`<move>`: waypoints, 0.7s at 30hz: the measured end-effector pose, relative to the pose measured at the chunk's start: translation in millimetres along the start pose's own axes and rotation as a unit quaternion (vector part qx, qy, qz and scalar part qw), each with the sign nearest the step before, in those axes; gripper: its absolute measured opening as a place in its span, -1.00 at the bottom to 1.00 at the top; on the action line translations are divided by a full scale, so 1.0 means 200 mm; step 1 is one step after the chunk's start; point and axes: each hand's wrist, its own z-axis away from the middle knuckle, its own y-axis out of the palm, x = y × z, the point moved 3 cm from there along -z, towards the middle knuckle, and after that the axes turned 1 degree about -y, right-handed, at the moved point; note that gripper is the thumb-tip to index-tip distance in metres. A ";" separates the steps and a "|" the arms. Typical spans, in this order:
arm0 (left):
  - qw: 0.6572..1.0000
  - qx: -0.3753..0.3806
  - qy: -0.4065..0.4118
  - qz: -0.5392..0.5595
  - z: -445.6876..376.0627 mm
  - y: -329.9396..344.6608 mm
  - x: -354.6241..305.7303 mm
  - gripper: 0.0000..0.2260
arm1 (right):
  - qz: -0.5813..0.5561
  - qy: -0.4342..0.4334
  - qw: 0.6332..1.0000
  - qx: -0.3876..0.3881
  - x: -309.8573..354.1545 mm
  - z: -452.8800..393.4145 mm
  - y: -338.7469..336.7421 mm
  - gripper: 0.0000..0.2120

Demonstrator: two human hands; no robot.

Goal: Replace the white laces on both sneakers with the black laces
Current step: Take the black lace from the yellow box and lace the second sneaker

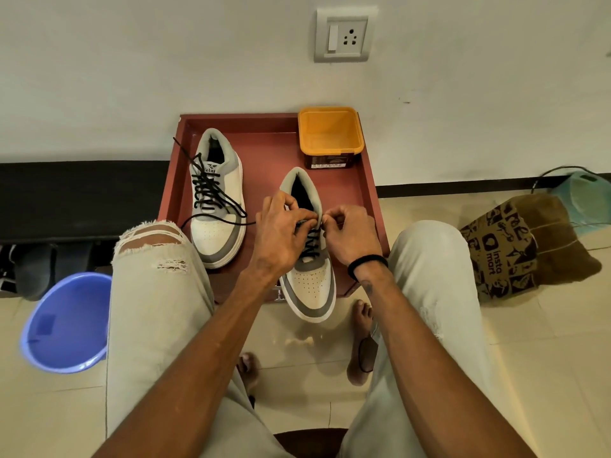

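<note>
The black laces (310, 244) on the nearer white-and-grey sneaker (310, 285) run in crossed rows up its front, and both hands work at the top of that lacing. The left hand (281, 233) has its fingers curled over the tongue, pinching something at the upper eyelets; the right hand (350, 231) is curled with thumb and forefinger pinched together at the eyelet on the right side, apparently on the lace end, though the lace itself is hidden between the fingertips. A black band (367, 262) circles the right wrist. This sneaker sits at the near right of a low red-brown tray desk (264, 140), its toe hanging over the near edge above the tiled floor (545, 358).

The second white-and-grey sneaker (216, 200) stands to the left and farther back on the same desk, already threaded with a black lace (206, 190) whose loose ends trail off the left rim and across toward the left hand. A square tub with an orange lid (330, 135) stands at the far right corner of the desk, against the wall. A blue plastic bucket (66, 325) sits on the floor at the left, beside the person's knee, and a printed brown paper bag (509, 252) lies at the right. A wall socket (345, 34) is mounted above.
</note>
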 end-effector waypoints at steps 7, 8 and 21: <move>0.999 -0.009 -0.014 -0.049 0.10 -0.01 0.03 -0.79 | -0.119 0.040 0.992 -0.028 0.02 0.00 -0.01 -0.80; 0.998 -0.002 -0.011 -0.055 0.11 -0.01 0.03 -0.78 | -0.176 0.060 0.982 -0.044 0.02 -0.01 -0.03 -0.78; 0.991 0.132 -0.032 -0.007 0.28 -0.06 0.00 -0.32 | -0.011 -0.145 0.989 -0.022 0.13 0.03 -0.37 -0.91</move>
